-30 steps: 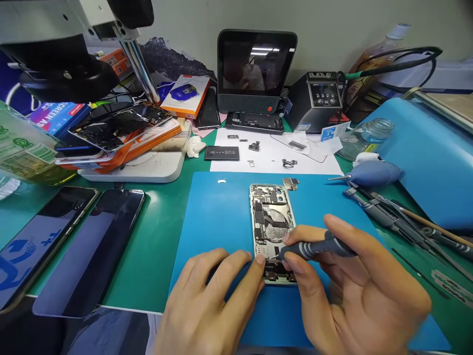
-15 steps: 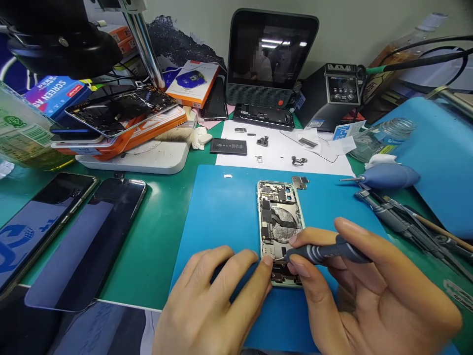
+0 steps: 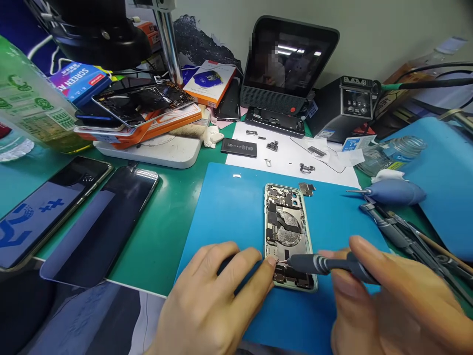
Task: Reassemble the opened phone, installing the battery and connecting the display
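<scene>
A smartphone with its back housing open [image 3: 288, 229] lies on the blue mat [image 3: 229, 207], its circuit board and round coil showing. My left hand [image 3: 221, 291] is beside the lower left of the phone, fingers bent and apart, with the index fingertip touching the phone's edge. Its thumb is hidden. In my right hand [image 3: 391, 296], somewhat blurred, is a dark grey precision screwdriver [image 3: 314, 264], held between thumb and fingers. The screwdriver lies low and nearly level, and its thin tip is over the lower part of the phone, close to my left index fingertip.
Small parts and a black battery [image 3: 239, 148] lie on white paper behind the mat. A metal plate [image 3: 306, 189] sits near the phone's top. Two phone-sized panels [image 3: 103, 227] are on the left. To the right are a blue air blower [image 3: 397, 192], tweezers [image 3: 402, 231] and a glass jar [image 3: 395, 150].
The view has shifted, so the bench appears further right. My right fingers have drawn back along the screwdriver, exposing more of its shaft; my left hand stays at the phone's edge.
</scene>
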Tool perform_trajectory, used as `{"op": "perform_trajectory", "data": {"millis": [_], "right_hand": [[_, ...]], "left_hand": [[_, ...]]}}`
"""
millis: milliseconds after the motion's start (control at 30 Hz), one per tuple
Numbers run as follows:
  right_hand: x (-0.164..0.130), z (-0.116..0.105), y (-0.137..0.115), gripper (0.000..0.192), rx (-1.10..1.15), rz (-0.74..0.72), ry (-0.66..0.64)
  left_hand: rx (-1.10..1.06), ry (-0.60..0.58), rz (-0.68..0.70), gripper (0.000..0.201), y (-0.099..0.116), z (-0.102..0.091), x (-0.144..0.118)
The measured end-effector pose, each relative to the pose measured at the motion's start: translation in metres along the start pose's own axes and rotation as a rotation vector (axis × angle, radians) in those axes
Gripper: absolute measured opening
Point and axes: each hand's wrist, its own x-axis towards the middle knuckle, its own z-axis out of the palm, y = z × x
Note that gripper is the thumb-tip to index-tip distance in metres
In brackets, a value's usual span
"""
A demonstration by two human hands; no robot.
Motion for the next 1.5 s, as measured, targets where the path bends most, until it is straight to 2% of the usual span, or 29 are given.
{"op": "perform_trajectory", "data": {"millis": [100, 233, 400, 500, 667, 800, 933, 1067, 1233, 1367, 1500], "right_hand": [[0.006, 0.002, 0.002, 0.055, -0.003, -0.049, 0.001], [0.010, 0.003, 0.006, 0.063, 0.046, -0.099, -0.017], [0.010, 0.005, 0.002, 0.063, 0.133, -0.089, -0.018], [0.011, 0.004, 0.003, 0.072, 0.188, -0.127, -0.023], [0.012, -0.001, 0.015, 0.072, 0.243, -0.199, -0.113], [0.013, -0.003, 0.020, 0.073, 0.202, -0.261, -0.112], [0.012, 0.000, 0.018, 0.067, 0.160, -0.249, -0.190], [0.010, 0.002, 0.012, 0.059, 0.168, -0.160, -0.158], [0.024, -0.010, 0.004, 0.060, 0.317, 0.081, 0.065], [0.053, -0.014, 0.001, 0.044, 0.385, 0.207, -0.030], [0.078, -0.001, 0.004, 0.024, 0.402, 0.297, -0.209]], "left_hand": [[0.002, 0.001, 0.007, 0.028, 0.000, 0.000, 0.000], [0.002, -0.031, 0.005, 0.029, 0.000, 0.001, 0.000], [0.041, -0.038, 0.019, 0.028, 0.002, 0.001, -0.001], [0.060, -0.023, 0.023, 0.024, 0.004, 0.000, 0.001], [0.097, 0.003, 0.033, 0.023, 0.006, -0.001, 0.003], [0.108, 0.028, 0.048, 0.024, 0.008, 0.000, 0.003], [0.086, 0.033, 0.030, 0.025, 0.009, 0.001, 0.002], [0.026, 0.054, -0.047, 0.022, 0.009, 0.003, 0.002], [-0.090, 0.119, -0.131, 0.019, 0.010, 0.003, 0.002], [-0.153, 0.154, -0.210, 0.015, 0.010, 0.002, 0.001], [-0.167, 0.179, -0.218, 0.015, 0.009, 0.007, 0.000]]}}
